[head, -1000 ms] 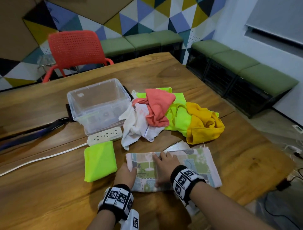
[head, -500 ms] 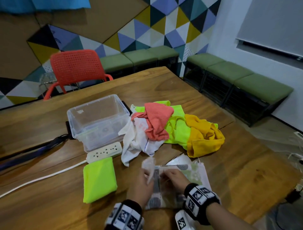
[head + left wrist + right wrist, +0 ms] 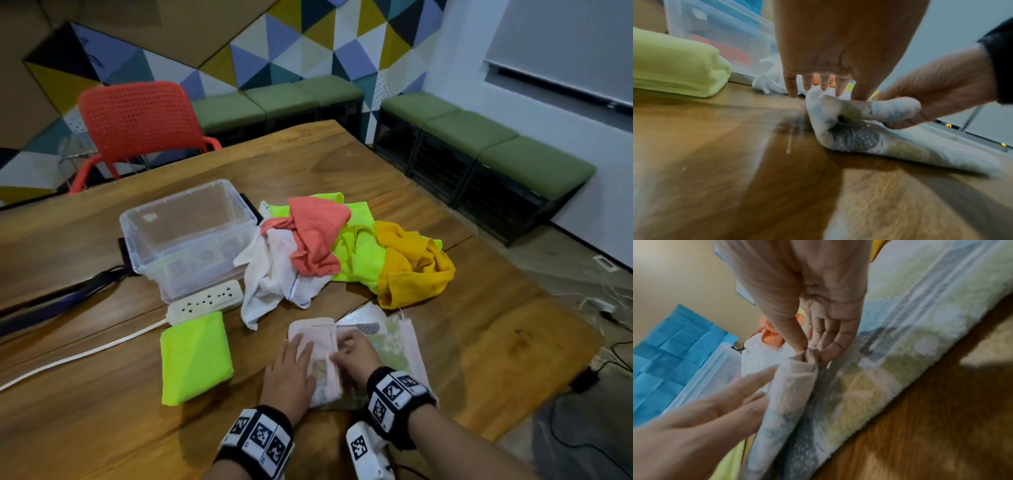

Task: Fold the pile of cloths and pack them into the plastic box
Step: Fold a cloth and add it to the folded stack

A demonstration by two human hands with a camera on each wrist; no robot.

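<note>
A patterned cloth (image 3: 394,342) lies on the wooden table (image 3: 479,359) in front of me, its left part folded over to show the pale pink back (image 3: 317,337). My left hand (image 3: 296,356) lies on that flap with straight fingers (image 3: 807,81). My right hand (image 3: 344,351) pinches the flap's edge (image 3: 808,354) between thumb and fingers. The clear plastic box (image 3: 137,226) stands at the back left. Beside it sits the loose pile of cloths (image 3: 342,250): white, coral, neon green and mustard.
A folded neon green cloth (image 3: 195,356) lies left of my hands. A white power strip (image 3: 205,303) with its cable (image 3: 78,356) sits before the box. A red chair (image 3: 137,126) stands behind the table, whose right edge is close to the cloth.
The patterned cloth lay flat under both hands; its left side has been lifted and folded over to the right. My left hand now rests on the flap.
</note>
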